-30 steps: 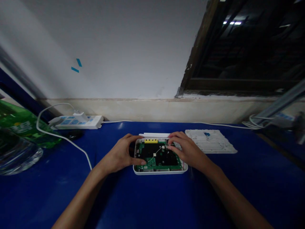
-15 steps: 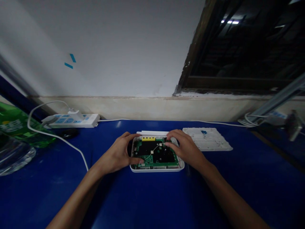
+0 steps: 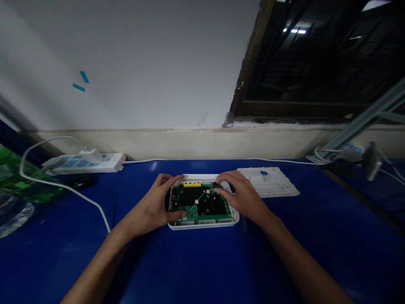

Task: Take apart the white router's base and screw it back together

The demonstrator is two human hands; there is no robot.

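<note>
An opened white router casing (image 3: 202,227) lies on the blue table in front of me. In it sits a green circuit board (image 3: 205,217) with black areas, a yellow port block (image 3: 192,184) at the back and a thin white antenna wire (image 3: 202,195) across the middle. My left hand (image 3: 152,207) spans the router's left side, thumb on the board's near left corner and forefinger at the back edge. My right hand (image 3: 242,194) has thumb and forefinger closed at the board's back right corner, by a small dark part; their exact hold is partly hidden.
A white cover panel (image 3: 272,182) lies behind my right hand. To the left are a power strip (image 3: 107,164) with a plugged-in white cable (image 3: 80,193), a dark object (image 3: 82,180) and a green bottle (image 3: 19,175). A metal post (image 3: 357,122) stands at the right.
The whole view has shifted slightly, so things appear further left. Both hands keep nearly the same places on the router, with the left forefinger stretched a little further along the back edge.
</note>
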